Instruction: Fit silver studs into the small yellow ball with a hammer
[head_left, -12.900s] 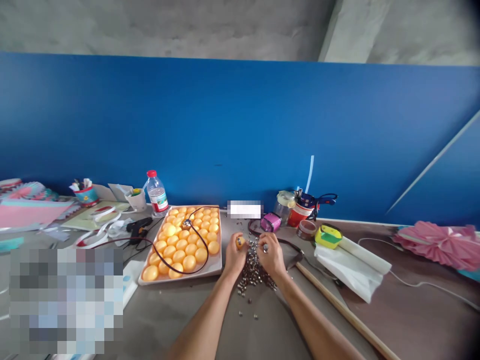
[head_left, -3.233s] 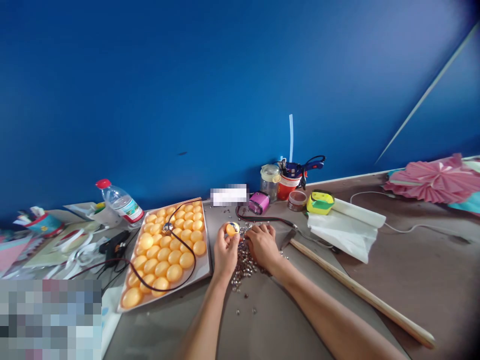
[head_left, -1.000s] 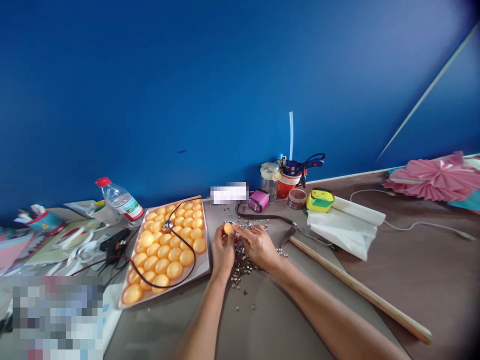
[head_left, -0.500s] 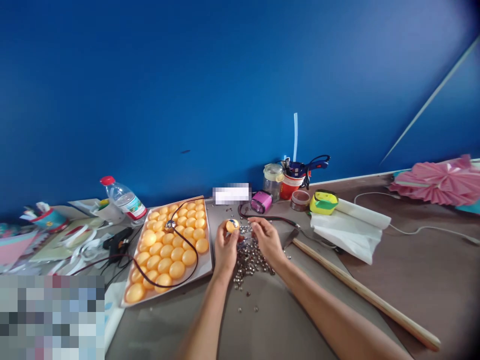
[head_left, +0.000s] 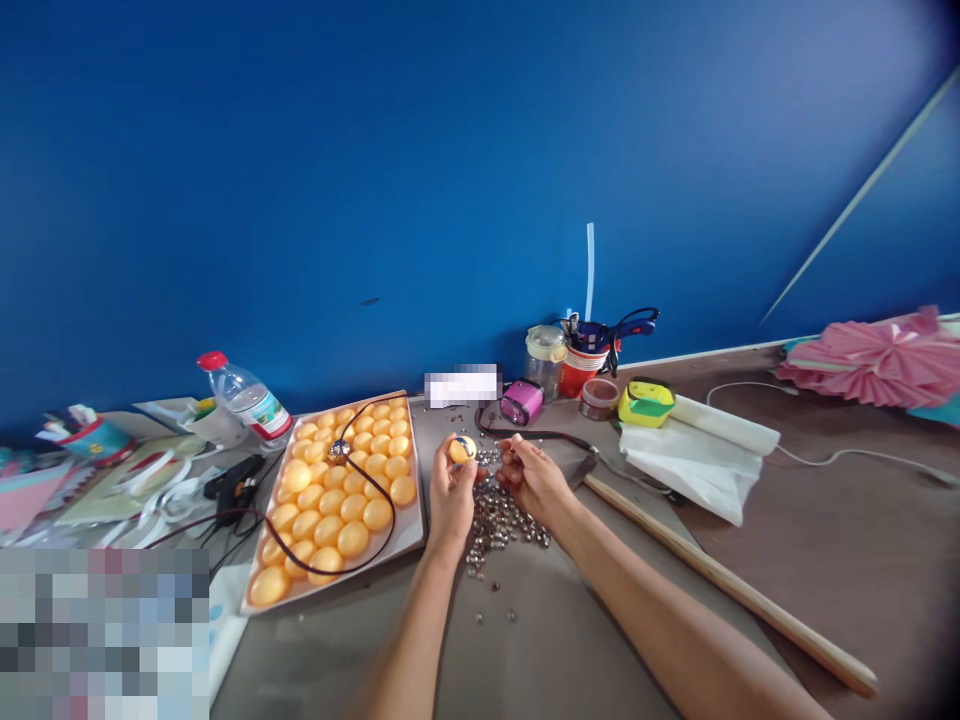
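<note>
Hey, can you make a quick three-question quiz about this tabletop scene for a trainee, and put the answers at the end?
1. What does the left grip hold?
2. True or false: the plastic bottle has a red cap.
3. In the picture, the wooden handle lies on which side of the shiny pieces? A) left B) right

Key: 1. An orange ball with dark marks. 2. True. 3. B.

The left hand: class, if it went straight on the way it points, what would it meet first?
Probably the blurred white item by the blue wall: the left hand, holding an orange ball, points roughly that way, though depth is unclear.
</note>
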